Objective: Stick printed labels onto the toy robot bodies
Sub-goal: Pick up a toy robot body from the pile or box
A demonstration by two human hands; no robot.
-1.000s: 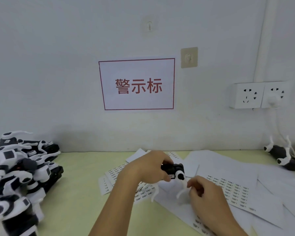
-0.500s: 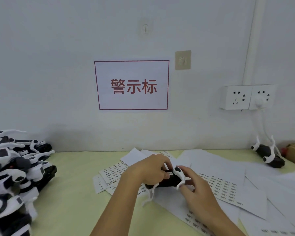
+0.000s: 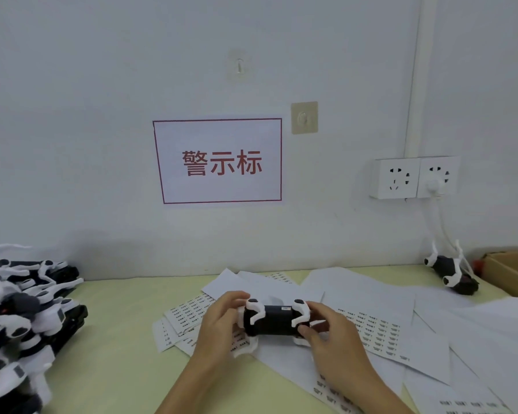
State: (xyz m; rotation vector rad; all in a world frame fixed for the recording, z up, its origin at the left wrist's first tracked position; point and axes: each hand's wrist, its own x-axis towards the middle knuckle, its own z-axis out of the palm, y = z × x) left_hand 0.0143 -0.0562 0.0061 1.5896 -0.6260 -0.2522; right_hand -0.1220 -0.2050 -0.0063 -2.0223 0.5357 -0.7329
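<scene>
A black toy robot body (image 3: 274, 319) with white legs lies level between my hands, just above the label sheets. A small white label (image 3: 286, 308) sits on its top edge. My left hand (image 3: 219, 327) grips its left end. My right hand (image 3: 335, 336) grips its right end, thumb on the lower front. Sheets of printed labels (image 3: 371, 330) lie spread under and around the hands on the yellow-green table (image 3: 117, 339).
A pile of black-and-white toy robot bodies (image 3: 21, 318) fills the table's left side. One more toy robot (image 3: 452, 271) lies at the back right below the wall sockets (image 3: 413, 177), next to a cardboard box (image 3: 509, 273). Blank paper sheets (image 3: 476, 333) cover the right side.
The toy has been turned from end-on in my left hand to level and sideways, and my right hand has come off the sheet to take its right end. The view has shifted right.
</scene>
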